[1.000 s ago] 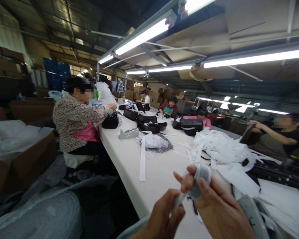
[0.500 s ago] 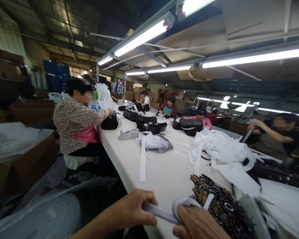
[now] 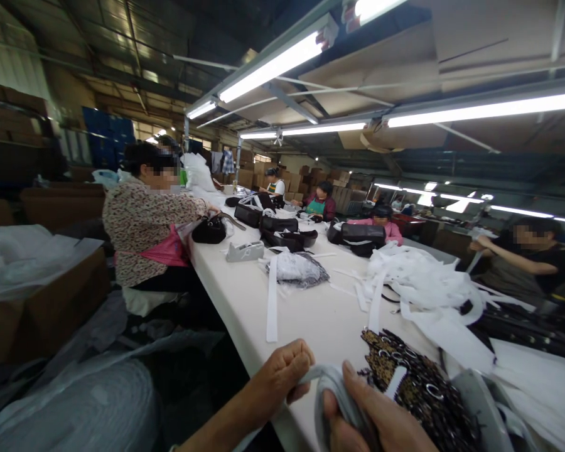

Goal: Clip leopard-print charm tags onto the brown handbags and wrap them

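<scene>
At the near edge of the table (image 3: 249, 314), a light grey-white strip (image 3: 333, 392) is wound into a flat coil. My right hand (image 3: 381, 417) grips this coil, thumb and fingers on either side of it. Just left of it, my left hand (image 3: 285, 373) is closed, pinching the length of strip that runs off the coil. Part of the strip also shows below my left wrist. To the right of my right hand lies a heap of dark brown chains or straps with metal rings (image 3: 419, 383), with a short white toothed-edge piece (image 3: 396, 382) on top.
A tape dispenser (image 3: 245, 251) and a plastic-wrapped bundle (image 3: 297, 270) sit further up the table. Black bags (image 3: 277, 226) stand beyond. Tangled white strips (image 3: 414, 276) pile up at right, near a grey dispenser (image 3: 483, 402). Co-workers sit around; one in a patterned top (image 3: 145, 220) is at left.
My left hand has moved up and right, closer to the coil, and its fingers have closed tighter. The coil has turned more upright in my right hand.
</scene>
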Motion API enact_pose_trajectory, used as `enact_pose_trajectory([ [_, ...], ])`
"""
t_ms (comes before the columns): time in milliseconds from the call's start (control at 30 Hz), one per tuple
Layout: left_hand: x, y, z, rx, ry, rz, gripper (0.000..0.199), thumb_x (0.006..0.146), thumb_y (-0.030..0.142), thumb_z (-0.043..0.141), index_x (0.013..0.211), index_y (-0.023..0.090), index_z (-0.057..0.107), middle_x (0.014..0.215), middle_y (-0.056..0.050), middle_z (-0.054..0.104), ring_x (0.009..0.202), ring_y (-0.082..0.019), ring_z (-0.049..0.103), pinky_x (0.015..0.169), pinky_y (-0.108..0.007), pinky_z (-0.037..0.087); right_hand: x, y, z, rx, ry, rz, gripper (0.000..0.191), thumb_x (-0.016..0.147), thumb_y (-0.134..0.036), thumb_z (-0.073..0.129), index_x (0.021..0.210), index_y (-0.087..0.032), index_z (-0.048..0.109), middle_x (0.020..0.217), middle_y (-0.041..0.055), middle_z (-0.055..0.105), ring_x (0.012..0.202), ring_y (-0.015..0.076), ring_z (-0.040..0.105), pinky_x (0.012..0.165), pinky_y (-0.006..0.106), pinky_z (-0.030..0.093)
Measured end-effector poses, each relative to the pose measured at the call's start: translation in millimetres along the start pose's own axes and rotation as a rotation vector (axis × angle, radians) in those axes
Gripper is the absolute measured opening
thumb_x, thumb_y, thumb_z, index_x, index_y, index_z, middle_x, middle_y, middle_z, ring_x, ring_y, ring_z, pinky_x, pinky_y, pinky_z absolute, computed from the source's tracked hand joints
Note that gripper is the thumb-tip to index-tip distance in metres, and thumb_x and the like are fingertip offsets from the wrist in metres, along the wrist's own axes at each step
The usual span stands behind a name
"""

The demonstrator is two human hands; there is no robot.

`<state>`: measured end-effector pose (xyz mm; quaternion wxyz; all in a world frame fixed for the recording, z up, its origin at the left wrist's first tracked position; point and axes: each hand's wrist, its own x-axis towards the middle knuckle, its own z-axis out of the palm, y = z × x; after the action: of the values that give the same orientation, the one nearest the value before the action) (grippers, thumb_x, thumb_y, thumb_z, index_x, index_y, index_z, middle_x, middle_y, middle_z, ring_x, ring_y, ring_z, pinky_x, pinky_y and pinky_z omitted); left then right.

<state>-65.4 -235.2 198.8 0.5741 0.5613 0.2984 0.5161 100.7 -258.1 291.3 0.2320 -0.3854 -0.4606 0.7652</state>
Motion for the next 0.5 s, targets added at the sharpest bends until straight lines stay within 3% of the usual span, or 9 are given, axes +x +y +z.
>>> enact_pose_trajectory([
  [67, -3, -9, 14.2, 0.035, 0.077, 0.085, 0.048, 0.091, 0.063, 0.04, 0.091, 0.016, 0.05, 0.066, 0.003, 0.047, 0.055, -0.008, 0.039, 0.054, -0.02, 0.032, -4, -13, 3, 0.083, -0.009, -0.104, 0.057, 0.086, -0.067, 0.045, 0.08, -0.014, 0.064, 0.046, -0.0052, 0.035, 0.04, 0.0073, 0.033, 0.044, 0.021, 0.035],
  [167, -11, -16, 32.3, 0.106, -0.018, 0.077, 0.055, 0.086, 0.068, 0.046, 0.096, 0.014, 0.054, 0.072, -0.001, 0.052, 0.061, -0.01, 0.046, 0.058, -0.022, 0.038, -10, -34, 6, -0.032, 0.112, -0.457, 0.045, 0.085, -0.06, 0.052, 0.094, -0.018, 0.065, 0.06, 0.0007, 0.052, 0.057, 0.0157, 0.054, 0.06, 0.031, 0.05],
  [233, -18, -12, 37.5, 0.076, -0.103, -0.024, 0.058, 0.086, 0.068, 0.046, 0.098, 0.013, 0.059, 0.069, 0.0, 0.05, 0.057, -0.009, 0.042, 0.053, -0.021, 0.033, -8, -41, 0, -0.3, 0.274, -0.7, 0.037, 0.088, -0.054, 0.053, 0.102, -0.021, 0.063, 0.08, 0.0058, 0.063, 0.081, 0.0226, 0.063, 0.077, 0.038, 0.052],
  [333, -31, 8, 30.4, 0.026, -0.178, -0.161, 0.051, 0.086, 0.06, 0.053, 0.101, 0.012, 0.064, 0.068, 0.002, 0.048, 0.055, -0.007, 0.037, 0.051, -0.019, 0.027, 10, -33, -23, -0.915, 0.434, -0.946, 0.025, 0.092, -0.042, 0.052, 0.104, -0.022, 0.062, 0.107, 0.0103, 0.066, 0.109, 0.0277, 0.058, 0.094, 0.042, 0.045],
  [433, -40, 32, 8.6, 0.204, -0.16, -0.251, 0.034, 0.074, 0.038, 0.073, 0.099, 0.016, 0.067, 0.067, 0.005, 0.047, 0.055, -0.006, 0.037, 0.049, -0.018, 0.027, 32, -12, -52, -1.45, 0.382, -1.013, 0.017, 0.092, -0.033, 0.051, 0.098, -0.02, 0.061, 0.097, 0.0101, 0.068, 0.094, 0.0272, 0.062, 0.085, 0.04, 0.046],
  [500, -40, 42, -9.8, 0.392, -0.069, -0.238, 0.029, 0.071, 0.027, 0.074, 0.097, 0.017, 0.067, 0.068, 0.006, 0.05, 0.058, -0.007, 0.04, 0.051, -0.018, 0.028, 41, 3, -67, -1.633, 0.325, -0.908, 0.019, 0.092, -0.034, 0.049, 0.083, -0.02, 0.059, 0.078, 0.0068, 0.065, 0.072, 0.0228, 0.06, 0.067, 0.034, 0.045],
])
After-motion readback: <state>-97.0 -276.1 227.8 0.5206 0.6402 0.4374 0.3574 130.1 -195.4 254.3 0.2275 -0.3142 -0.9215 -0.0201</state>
